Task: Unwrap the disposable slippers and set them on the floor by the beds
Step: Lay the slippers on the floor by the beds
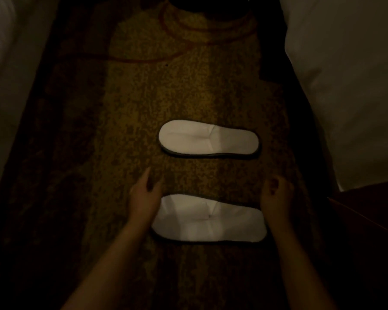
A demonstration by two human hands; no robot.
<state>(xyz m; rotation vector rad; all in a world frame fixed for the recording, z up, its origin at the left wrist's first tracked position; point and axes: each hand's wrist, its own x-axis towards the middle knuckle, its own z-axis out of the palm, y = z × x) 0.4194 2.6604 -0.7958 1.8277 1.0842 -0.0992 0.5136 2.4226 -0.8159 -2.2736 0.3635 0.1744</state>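
Observation:
Two flat white disposable slippers lie side by side on the patterned carpet, both with toes pointing left. The far slipper [208, 140] lies alone in the middle of the floor. The near slipper [208, 220] sits between my hands. My left hand [143, 198] rests at its toe end, fingers spread, holding nothing. My right hand [276, 198] hovers at its heel end with fingers loosely curled and nothing in them. No wrapper is visible.
White bedding [345, 86] of one bed hangs along the right. Another bed's pale edge [0, 74] runs down the left. A dark wooden corner [367, 220] stands at lower right. A dark object [208, 5] sits at the top. The room is dim.

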